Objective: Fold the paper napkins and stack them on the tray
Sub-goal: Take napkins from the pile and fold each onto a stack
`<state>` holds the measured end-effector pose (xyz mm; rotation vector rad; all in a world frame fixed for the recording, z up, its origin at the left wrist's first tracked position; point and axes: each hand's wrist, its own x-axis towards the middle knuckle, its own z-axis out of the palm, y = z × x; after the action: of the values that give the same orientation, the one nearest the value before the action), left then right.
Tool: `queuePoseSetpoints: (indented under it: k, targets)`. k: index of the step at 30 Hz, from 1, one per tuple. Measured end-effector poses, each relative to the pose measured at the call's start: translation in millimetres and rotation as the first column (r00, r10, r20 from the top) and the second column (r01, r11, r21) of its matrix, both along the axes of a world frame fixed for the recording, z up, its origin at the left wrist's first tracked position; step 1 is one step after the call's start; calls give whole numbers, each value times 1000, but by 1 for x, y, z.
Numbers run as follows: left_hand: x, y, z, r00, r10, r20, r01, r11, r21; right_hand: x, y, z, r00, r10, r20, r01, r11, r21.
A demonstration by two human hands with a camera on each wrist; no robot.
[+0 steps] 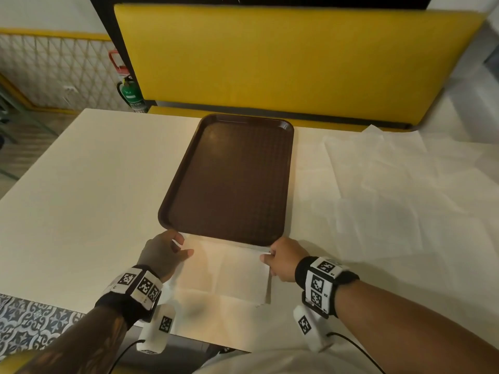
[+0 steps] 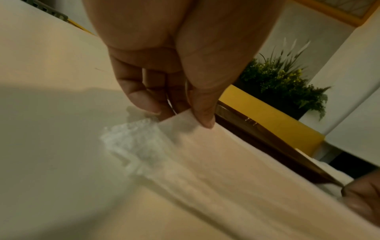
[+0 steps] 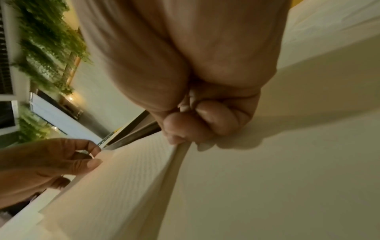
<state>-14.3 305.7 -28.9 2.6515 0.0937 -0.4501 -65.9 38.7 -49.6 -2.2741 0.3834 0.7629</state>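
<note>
A white paper napkin (image 1: pixel 224 273) lies on the table just in front of the brown tray (image 1: pixel 172 195), its far edge lifted off the surface. My left hand (image 1: pixel 178 249) pinches the napkin's far left corner (image 2: pixel 185 120) between thumb and fingers. My right hand (image 1: pixel 266 256) pinches the far right corner (image 3: pixel 180 142) of the same napkin (image 3: pixel 123 178). The tray holds nothing. More unfolded white napkins (image 1: pixel 391 184) are spread flat on the table to the right of the tray.
The pale table (image 1: pixel 81 198) runs left of the tray. A yellow bench back (image 1: pixel 270 58) stands behind the table. A green fire extinguisher (image 1: pixel 131 93) hangs at the back left. A potted plant (image 2: pixel 283 81) shows in the left wrist view.
</note>
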Motion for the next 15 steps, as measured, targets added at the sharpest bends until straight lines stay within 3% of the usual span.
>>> queuePoseSetpoints:
  k: [5,8,12,15]
  targets:
    - [-5,-4,-1,1000,13,1,-13,998,54,-2,2,4,998,28,57,-20,991,-132]
    - [-6,-8,6,1000,10,28,-12,998,67,-4,-6,10,998,-6,68,12,996,-94]
    - [3,-36,35,982,-124,145,111,989,92,-5,-34,24,995,10,99,-1,995,-96]
    - [13,-83,64,967,-220,130,225,974,-24,-10,-69,37,995,44,93,-27,983,-180]
